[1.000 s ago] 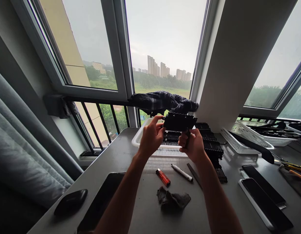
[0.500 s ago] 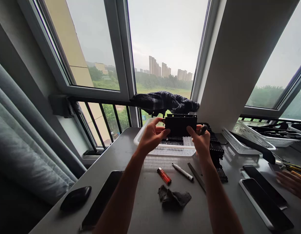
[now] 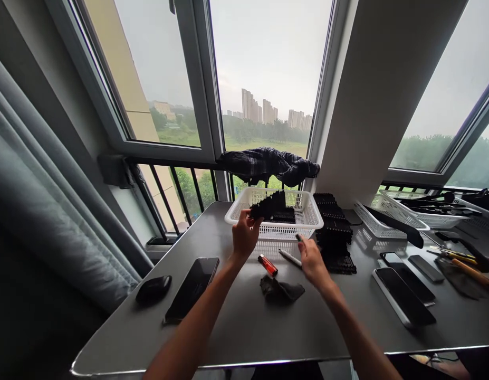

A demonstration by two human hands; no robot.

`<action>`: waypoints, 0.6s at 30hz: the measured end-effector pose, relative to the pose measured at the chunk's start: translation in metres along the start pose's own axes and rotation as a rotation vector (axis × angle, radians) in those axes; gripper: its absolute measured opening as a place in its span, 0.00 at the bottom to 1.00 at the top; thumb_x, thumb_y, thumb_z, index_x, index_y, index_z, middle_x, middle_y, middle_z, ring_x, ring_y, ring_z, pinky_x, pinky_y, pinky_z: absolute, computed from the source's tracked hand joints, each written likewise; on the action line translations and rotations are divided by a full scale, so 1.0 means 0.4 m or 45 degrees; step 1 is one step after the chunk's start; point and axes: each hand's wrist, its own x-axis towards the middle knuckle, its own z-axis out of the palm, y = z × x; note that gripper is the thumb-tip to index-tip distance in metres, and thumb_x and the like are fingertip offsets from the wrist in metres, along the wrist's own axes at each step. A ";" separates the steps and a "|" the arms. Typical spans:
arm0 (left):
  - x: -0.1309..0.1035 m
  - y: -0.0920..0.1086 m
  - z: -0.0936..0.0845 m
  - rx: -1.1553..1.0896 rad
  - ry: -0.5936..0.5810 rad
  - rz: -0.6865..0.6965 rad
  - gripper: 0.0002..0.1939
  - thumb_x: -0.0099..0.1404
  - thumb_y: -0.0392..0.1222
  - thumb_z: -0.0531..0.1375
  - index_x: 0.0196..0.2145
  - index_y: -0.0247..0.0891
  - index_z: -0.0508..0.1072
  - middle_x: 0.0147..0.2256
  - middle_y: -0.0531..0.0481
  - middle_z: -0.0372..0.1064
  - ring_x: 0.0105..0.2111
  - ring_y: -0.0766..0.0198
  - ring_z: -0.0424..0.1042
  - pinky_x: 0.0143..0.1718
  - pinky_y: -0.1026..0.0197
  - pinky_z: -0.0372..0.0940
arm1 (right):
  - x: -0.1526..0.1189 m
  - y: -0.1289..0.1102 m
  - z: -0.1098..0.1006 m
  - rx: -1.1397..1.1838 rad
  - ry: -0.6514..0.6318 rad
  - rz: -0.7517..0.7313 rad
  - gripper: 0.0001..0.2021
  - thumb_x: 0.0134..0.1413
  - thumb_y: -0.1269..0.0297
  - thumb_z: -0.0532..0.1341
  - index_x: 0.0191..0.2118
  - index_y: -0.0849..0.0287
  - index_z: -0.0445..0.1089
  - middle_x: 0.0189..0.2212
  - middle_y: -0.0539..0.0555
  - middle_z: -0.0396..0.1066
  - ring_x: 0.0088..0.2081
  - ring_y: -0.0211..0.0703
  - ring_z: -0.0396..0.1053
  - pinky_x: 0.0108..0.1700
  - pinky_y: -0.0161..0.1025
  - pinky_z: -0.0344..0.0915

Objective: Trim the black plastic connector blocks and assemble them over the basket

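My left hand (image 3: 245, 237) is closed on the near edge of a black panel (image 3: 270, 205) with a notched rim, which tilts above a white plastic basket (image 3: 238, 215). Similar black pieces lie inside that basket. My right hand (image 3: 312, 259) is closed around a slim dark tool (image 3: 298, 238); only its tip shows, so its kind is unclear. Just left of that hand lies a white marker (image 3: 288, 257). A red lighter (image 3: 268, 265) and a crumpled dark cloth (image 3: 281, 290) rest on the grey table between my forearms.
Black notched panels (image 3: 333, 232) are stacked right of the basket. A phone (image 3: 192, 289) and a black mouse (image 3: 153, 290) lie on the left. Two more phones (image 3: 404, 296) lie on the right, near other white baskets (image 3: 381, 227) and tools.
The panel, held up flat in both hands before, is now tilted in my left hand alone. My right hand has come off it, lower and nearer. The co-worker's hand at right has left the tabletop.
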 end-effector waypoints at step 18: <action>-0.149 -0.072 0.005 -0.367 -0.476 0.184 0.07 0.55 0.33 0.58 0.22 0.44 0.66 0.46 0.46 0.76 0.52 0.51 0.71 0.57 0.48 0.61 | -0.095 0.029 -0.022 0.762 -0.091 0.528 0.31 0.51 0.34 0.54 0.31 0.62 0.71 0.24 0.55 0.70 0.21 0.39 0.63 0.21 0.34 0.58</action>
